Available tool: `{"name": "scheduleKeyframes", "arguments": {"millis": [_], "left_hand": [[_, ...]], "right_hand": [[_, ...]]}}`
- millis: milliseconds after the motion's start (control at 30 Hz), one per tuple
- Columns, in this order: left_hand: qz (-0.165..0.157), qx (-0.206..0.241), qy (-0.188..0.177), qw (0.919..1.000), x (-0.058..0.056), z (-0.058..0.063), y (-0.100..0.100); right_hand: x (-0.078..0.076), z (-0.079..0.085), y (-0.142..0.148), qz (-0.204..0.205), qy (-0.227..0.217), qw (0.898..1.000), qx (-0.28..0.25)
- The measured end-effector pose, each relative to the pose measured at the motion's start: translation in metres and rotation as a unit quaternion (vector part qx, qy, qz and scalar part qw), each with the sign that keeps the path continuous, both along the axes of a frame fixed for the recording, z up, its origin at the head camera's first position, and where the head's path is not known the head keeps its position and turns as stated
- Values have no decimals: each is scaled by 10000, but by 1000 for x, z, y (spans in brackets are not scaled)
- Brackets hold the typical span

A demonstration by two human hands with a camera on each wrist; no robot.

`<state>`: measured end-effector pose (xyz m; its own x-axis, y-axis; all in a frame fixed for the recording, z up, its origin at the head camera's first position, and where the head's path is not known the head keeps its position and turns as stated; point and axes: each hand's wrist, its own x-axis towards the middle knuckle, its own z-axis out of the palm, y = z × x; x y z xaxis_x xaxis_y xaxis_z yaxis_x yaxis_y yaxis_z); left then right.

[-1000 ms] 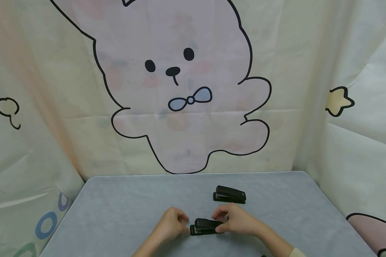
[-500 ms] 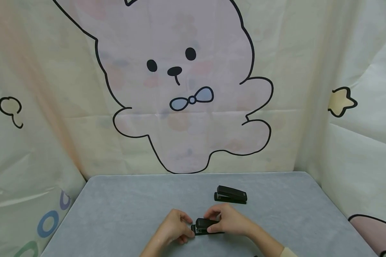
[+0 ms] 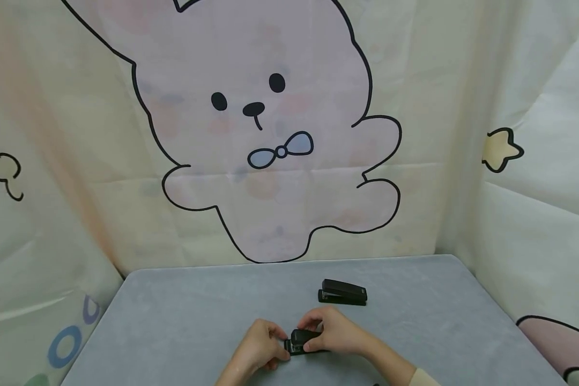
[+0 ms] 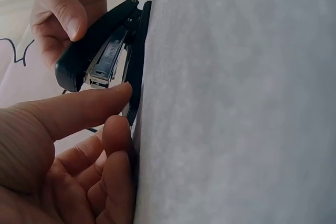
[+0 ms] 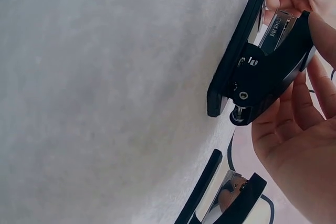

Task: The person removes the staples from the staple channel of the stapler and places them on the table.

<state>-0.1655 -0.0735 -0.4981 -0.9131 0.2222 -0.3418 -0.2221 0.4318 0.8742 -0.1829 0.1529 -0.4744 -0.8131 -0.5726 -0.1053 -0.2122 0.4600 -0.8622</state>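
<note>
A black stapler (image 3: pixel 305 341) lies on the table close in front of the person, its front end toward the left. The right hand (image 3: pixel 335 329) grips its upper arm from the sides, thumb nearer the person. At the front tip of the base, the left hand (image 3: pixel 262 346) pinches with thumb and fingers. The left wrist view shows the stapler's silver staple channel (image 4: pixel 111 56) between the raised arm and the base, with the left thumb (image 4: pixel 100 99) over the base end. From the right wrist view, the hinge end (image 5: pixel 242 96) shows uncovered beside the right palm.
A second black stapler (image 3: pixel 342 292) stands farther back, slightly right of the hands. The grey cloth-covered table (image 3: pixel 183 316) reaches back to a cartoon-printed curtain (image 3: pixel 289 214). Similar curtains hang at both sides.
The right hand has slid left along the stapler toward its front. The left hand has closed in on the base's front tip and now pinches it. The rear stapler stays put.
</note>
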Motion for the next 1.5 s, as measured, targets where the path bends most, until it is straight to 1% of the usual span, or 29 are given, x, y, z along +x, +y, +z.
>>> {"name": "scheduleKeyframes", "arguments": {"millis": [367, 600, 800, 1100, 1300, 1500], "left_hand": [[-9, -91, 185, 9998, -1, -3, 3], [-26, -150, 121, 9998, 0, -2, 2], [-24, -98, 117, 9999, 0, 0, 2], [-33, -19, 306, 9995, 3, 1, 2], [19, -107, 214, 9997, 3, 1, 3], [90, -239, 40, 9997, 2, 4, 4]], "right_hand": [[0, 1, 0, -35, -30, 10000, -31], [1, 5, 5, -26, -7, 9999, -128], [-1, 9, 12, 24, 124, 9998, -167], [1, 12, 22, -48, 226, 9993, -303], [4, 17, 30, -146, 386, 9982, -424], [5, 19, 41, -307, 483, 9977, -353]]}}
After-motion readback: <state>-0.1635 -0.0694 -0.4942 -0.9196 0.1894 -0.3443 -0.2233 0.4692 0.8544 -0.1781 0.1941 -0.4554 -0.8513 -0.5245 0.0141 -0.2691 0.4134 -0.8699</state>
